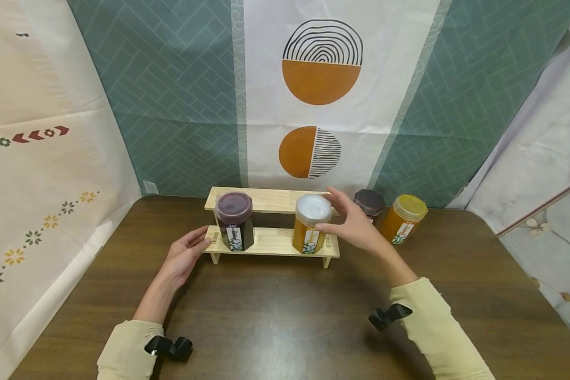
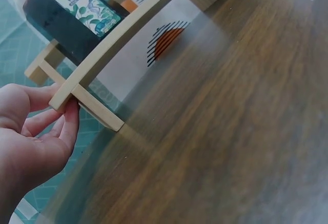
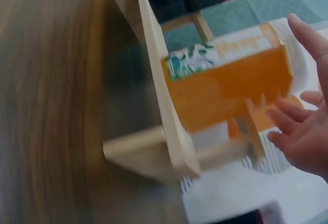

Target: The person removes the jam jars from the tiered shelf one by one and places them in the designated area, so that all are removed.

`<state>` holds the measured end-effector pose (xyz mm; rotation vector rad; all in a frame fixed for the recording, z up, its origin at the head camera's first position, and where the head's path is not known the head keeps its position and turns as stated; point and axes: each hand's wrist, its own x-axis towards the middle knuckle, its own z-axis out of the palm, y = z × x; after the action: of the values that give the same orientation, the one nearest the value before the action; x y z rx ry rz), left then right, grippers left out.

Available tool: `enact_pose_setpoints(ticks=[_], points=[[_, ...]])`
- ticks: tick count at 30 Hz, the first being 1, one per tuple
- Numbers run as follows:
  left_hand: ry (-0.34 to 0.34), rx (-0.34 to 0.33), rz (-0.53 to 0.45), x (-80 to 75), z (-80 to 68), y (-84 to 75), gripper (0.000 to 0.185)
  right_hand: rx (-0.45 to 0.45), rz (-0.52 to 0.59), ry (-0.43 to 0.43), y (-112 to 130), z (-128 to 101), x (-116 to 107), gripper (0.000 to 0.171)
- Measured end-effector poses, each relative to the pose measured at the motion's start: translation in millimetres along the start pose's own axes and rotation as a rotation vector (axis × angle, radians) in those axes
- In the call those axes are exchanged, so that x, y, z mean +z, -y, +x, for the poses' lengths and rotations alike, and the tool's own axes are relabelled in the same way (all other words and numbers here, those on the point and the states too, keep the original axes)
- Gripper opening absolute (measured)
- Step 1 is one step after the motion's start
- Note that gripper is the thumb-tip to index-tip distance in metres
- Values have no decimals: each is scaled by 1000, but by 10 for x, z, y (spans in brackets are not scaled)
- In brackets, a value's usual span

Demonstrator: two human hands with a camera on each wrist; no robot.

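A two-tier wooden rack [image 1: 273,243] of pale boards stands on the table. My left hand [image 1: 185,257] pinches the left end of its lower board; in the left wrist view the fingers [image 2: 72,126] lie under the board's end. Upright on the lower tier's left is a dark jar [image 1: 234,224] with a purplish lid. An amber jar [image 1: 312,227] with a whitish lid stands toward the right end of that tier. My right hand [image 1: 353,224] is beside this jar, thumb and fingers spread near its lid. The right wrist view shows the fingers [image 3: 287,116] straight and loose.
Right of the rack, on the table [image 1: 275,316], stand a dark jar [image 1: 369,203] and an amber jar [image 1: 404,219] with a yellow lid. The rack's upper tier [image 1: 266,199] sits behind the jars. A patterned cloth [image 1: 190,116] hangs along the back.
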<state>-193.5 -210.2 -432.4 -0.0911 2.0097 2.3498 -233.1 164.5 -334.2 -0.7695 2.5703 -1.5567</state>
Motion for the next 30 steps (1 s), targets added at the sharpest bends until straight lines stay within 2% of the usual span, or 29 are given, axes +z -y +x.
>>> enact_pose_setpoints(ticks=[4, 9, 22, 30], points=[[3, -6, 6, 5, 0, 16, 54, 62, 71, -4, 1, 86, 136, 87], [6, -2, -9, 7, 12, 6, 55, 125, 51, -39, 18, 157, 166, 76], [-3, -2, -22, 2, 25, 0, 55, 72, 179, -48, -40, 94, 117, 67], [6, -10, -20, -15, 13, 8, 56, 77, 226, -76, -87, -53, -73, 66]])
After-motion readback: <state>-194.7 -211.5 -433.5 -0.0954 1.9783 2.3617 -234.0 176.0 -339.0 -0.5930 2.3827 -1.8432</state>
